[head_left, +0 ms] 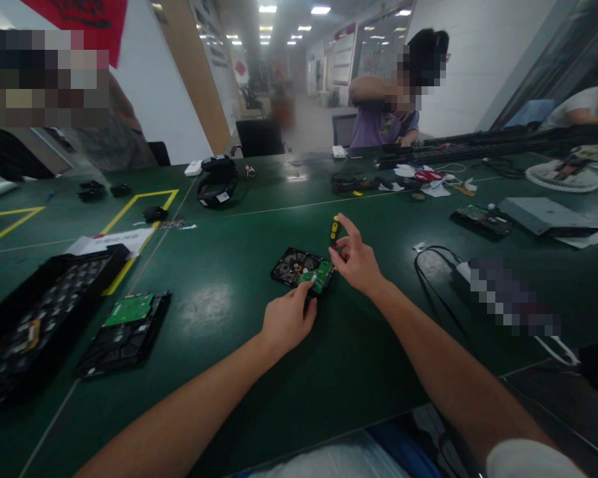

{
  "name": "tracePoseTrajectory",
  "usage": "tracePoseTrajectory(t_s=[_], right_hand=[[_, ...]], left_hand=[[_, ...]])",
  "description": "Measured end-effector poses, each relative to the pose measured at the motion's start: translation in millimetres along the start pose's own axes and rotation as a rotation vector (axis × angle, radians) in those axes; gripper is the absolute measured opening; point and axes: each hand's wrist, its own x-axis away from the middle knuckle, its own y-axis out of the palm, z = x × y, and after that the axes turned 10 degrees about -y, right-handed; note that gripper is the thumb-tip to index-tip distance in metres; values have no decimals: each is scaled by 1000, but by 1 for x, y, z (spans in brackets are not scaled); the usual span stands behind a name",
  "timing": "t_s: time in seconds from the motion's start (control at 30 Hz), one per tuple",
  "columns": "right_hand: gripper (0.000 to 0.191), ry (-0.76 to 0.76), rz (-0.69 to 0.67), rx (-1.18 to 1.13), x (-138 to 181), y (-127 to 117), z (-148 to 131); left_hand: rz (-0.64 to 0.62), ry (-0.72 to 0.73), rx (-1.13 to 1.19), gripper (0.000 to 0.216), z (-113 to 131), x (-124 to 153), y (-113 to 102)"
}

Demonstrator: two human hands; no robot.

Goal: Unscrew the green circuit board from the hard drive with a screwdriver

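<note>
A black hard drive [288,264] with a green circuit board [323,273] lies in front of me on the green table. My left hand [290,320] rests at its near edge, thumb and fingers closed on the board's side. A small yellow-and-black screwdriver [335,231] stands nearly upright over the drive's right corner. My right hand [357,260] grips it, index finger at the top and thumb lower down. The screwdriver's tip is too small to make out.
To the left lie another hard drive [129,325] and a long black tray [44,312]. On the right are a third drive [481,219], a grey metal box [548,214] and a black cable [441,251]. A person in purple [381,123] sits across the table.
</note>
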Motion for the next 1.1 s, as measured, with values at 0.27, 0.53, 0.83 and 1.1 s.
tracePoseTrajectory(t_s=[0.27,0.53,0.83,1.1], right_hand=[[84,-5,27,14,0,0,1],[84,-19,17,23,0,0,1],[89,-17,42,35,2,2,4],[90,3,60,35,3,4,6]], left_hand=[[5,5,1,43,-1,0,2],[-1,15,7,43,-2,-1,2],[4,11,10,42,-1,-1,2],[10,12,10,43,-2,-1,3]])
